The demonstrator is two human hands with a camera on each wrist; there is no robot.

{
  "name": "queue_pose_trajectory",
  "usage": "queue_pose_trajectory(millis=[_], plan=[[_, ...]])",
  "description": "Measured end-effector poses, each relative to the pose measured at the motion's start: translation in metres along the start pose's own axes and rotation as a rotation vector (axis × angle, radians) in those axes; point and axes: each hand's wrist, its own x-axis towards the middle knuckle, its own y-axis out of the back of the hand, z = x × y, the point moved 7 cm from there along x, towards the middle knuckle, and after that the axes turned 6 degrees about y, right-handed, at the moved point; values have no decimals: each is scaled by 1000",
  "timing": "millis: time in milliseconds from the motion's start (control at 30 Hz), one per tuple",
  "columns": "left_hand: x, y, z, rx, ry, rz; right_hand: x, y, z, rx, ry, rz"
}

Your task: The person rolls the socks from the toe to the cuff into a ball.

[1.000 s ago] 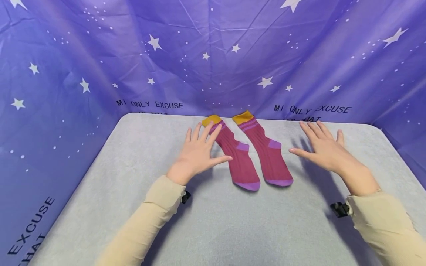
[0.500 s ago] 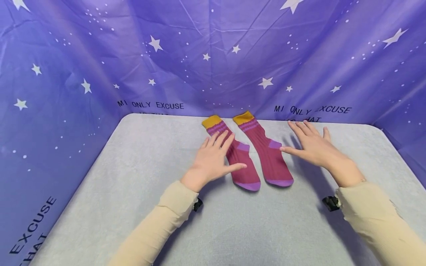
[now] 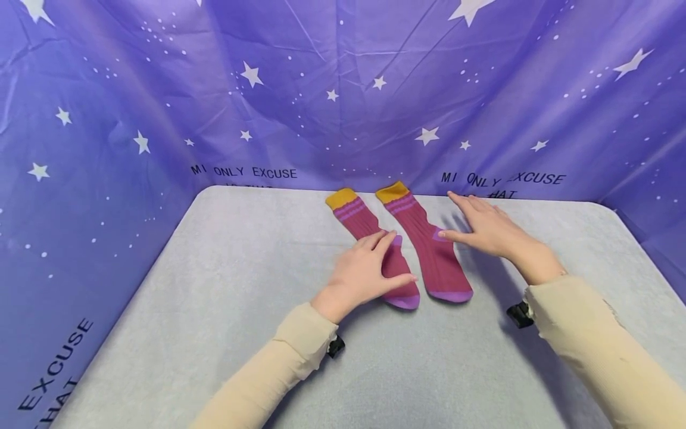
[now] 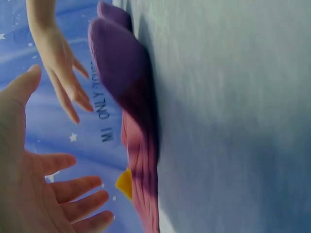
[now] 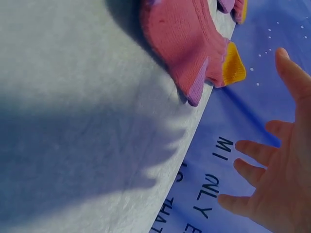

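Observation:
Two maroon socks with mustard cuffs and purple heels and toes lie side by side, cuffs toward the back. Over the left sock (image 3: 356,217) hovers my left hand (image 3: 361,274), fingers spread and slightly bent, hiding part of its middle. My right hand (image 3: 490,229) is above the table just right of the right sock (image 3: 436,262), its thumb overlapping the purple heel in the head view. The left wrist view shows the left palm (image 4: 29,189) apart from the sock's toe (image 4: 119,53). In the right wrist view the right palm (image 5: 282,194) holds nothing.
The socks lie on a grey cloth-covered table (image 3: 214,286), near its back edge. A purple star-printed curtain (image 3: 343,131) with black lettering hangs behind and at both sides. Small black devices sit at both cuffs.
My left hand has moved right and nearer the front, over the left sock's middle. The right hand has shifted left toward the right sock. Both socks stay where they were.

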Motion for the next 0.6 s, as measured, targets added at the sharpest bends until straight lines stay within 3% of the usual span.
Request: queue_pose_trajectory(millis=[400,600], plan=[[-3,-17,20,-311,103,-129,36,-5,-7,101,51,-36],[-6,-27,27,-558,120,-166,49,-8,-7,177,51,-83]])
